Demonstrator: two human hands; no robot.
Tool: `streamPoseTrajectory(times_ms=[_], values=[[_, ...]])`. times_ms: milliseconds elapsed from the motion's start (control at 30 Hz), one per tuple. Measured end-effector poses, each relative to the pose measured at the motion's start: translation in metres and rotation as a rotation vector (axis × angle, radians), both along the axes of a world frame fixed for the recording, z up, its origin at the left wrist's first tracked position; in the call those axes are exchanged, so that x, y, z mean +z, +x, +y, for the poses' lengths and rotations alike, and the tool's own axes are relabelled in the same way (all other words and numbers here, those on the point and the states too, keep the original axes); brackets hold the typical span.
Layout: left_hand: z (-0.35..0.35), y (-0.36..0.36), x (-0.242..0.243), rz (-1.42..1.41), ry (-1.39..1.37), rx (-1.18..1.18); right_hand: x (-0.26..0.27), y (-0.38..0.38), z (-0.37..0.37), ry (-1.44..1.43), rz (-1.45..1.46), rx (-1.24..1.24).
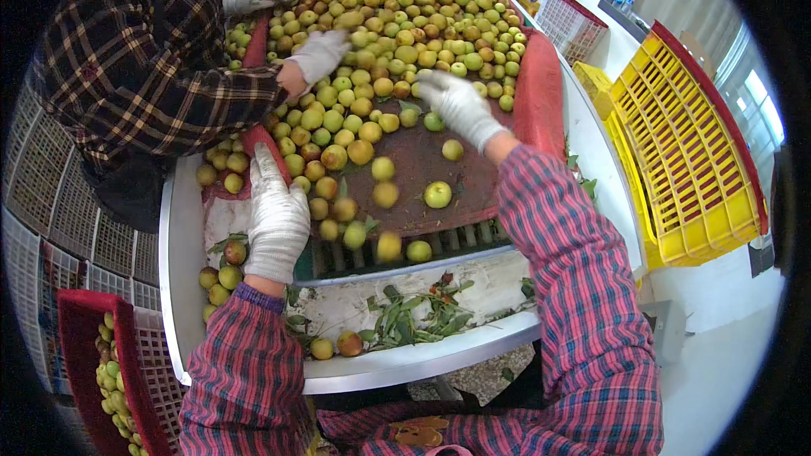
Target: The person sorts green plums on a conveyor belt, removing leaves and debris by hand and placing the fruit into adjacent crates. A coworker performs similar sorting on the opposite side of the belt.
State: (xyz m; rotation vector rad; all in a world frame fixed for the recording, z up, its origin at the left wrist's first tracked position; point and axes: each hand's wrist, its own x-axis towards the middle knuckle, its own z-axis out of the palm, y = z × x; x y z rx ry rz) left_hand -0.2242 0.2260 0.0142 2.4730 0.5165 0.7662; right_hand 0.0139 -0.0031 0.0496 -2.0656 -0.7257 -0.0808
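Observation:
Many yellow-green and reddish round fruits [374, 31] lie heaped on a sorting table. My left hand [277, 221], in a white glove, rests on the red padded divider [271, 151] at the left, beside the near fruits. Its thumb and fingers lie close along the padding; whether it grips it, I cannot tell. My right hand [457, 107], in a white glove and slightly blurred, hovers at the near edge of the heap with its fingers spread a little and no fruit visible in it. Below it, a few fruits, one a green-yellow fruit [438, 194], lie apart on the dark red mat. Several fruits near the slotted edge look blurred.
A co-worker in a plaid jacket [158, 76] reaches a gloved hand [317, 57] into the heap from the left. Leaves [412, 320] and two fruits lie in the white front trough [488, 275]. Yellow crates [684, 158] stand right; a red-rimmed crate [130, 354] of fruit stands lower left.

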Motion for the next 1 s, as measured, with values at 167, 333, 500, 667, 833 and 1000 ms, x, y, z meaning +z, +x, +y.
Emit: streamPoseTrajectory(times_ms=[167,333,500,667,833,1000], values=[[0.004,0.001,-0.004,-0.016,0.014,0.008,0.002,0.080,0.034,-0.509,-0.313,-0.202],[0.004,-0.006,0.001,0.015,-0.008,0.008,0.017,0.087,0.049,-0.664,-0.055,-0.253],[-0.006,-0.010,0.020,0.096,-0.026,-0.011,0.034,0.060,0.049,-0.756,-0.025,-0.116],[0.001,-0.001,0.010,0.049,-0.072,0.022,0.036,-0.008,0.028,-0.826,-0.097,-0.026],[-0.008,-0.009,0.031,0.118,-0.082,0.057,0.080,-0.119,0.017,-1.108,-0.186,0.105],[-0.001,0.013,0.008,0.076,-0.065,-0.018,0.099,-0.222,0.128,-0.441,0.073,0.913]])
